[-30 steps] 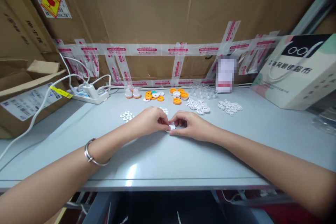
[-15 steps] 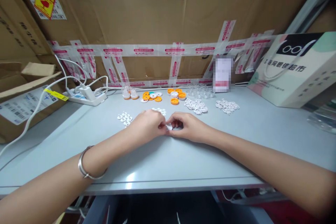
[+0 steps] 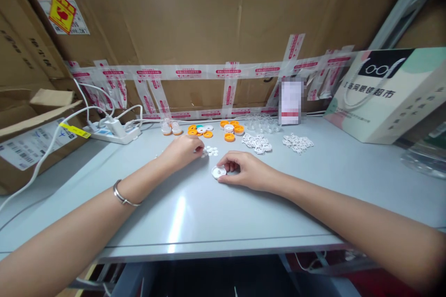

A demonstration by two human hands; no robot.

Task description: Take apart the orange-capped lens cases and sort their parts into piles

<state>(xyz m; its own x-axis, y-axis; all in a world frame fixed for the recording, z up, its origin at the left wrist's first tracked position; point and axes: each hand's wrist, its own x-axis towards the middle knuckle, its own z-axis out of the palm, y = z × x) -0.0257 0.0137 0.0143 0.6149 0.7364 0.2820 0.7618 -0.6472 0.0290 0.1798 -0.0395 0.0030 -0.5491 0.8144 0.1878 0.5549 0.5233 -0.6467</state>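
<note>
A round white disc lies near the middle of the grey table, pinched at its right side between the thumb and fingers of my right hand. Farther left, my left hand is closed beside a cluster of small white pieces; whether its fingertips hold anything is too small to tell. Behind the hands are orange and white rings, more orange rings and two clear-topped pieces with orange bases.
White openwork parts, small white parts and clear round pieces lie right of the rings. A power strip and open carton are at left, a paper bag at right.
My left hand has moved away from my right hand, up and left to the small white pieces. The white disc in my right hand now shows its round face. The view has shifted slightly.
</note>
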